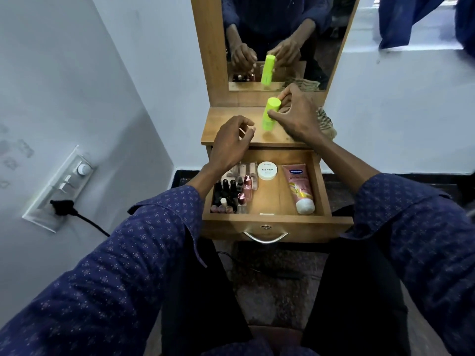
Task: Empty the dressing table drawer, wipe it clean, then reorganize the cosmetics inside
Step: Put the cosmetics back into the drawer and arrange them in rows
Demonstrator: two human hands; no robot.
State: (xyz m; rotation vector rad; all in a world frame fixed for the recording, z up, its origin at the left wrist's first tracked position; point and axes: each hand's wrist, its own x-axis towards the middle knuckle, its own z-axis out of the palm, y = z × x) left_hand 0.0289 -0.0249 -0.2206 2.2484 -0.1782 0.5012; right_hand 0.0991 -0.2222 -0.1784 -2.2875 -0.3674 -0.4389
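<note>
The wooden drawer (320, 187) is pulled open below the dressing table top (218, 124). Inside it lie several nail polish bottles (228, 194) at the left, a white round nail polish remover tub (267, 170) at the back, and a pink Vaseline tube (300, 186) at the right. A lime green bottle (270, 113) is held tilted just above the table top by my right hand (298, 116), thumb and fingers around it. My left hand (231, 145) hovers over the table's front edge, fingers curled and apart, holding nothing.
A striped cloth (326, 122) lies on the table top behind my right hand. The mirror (277, 34) reflects both hands and the bottle. A wall switchboard (61, 188) with a black plug is at the left. My legs are under the drawer's metal handle (266, 237).
</note>
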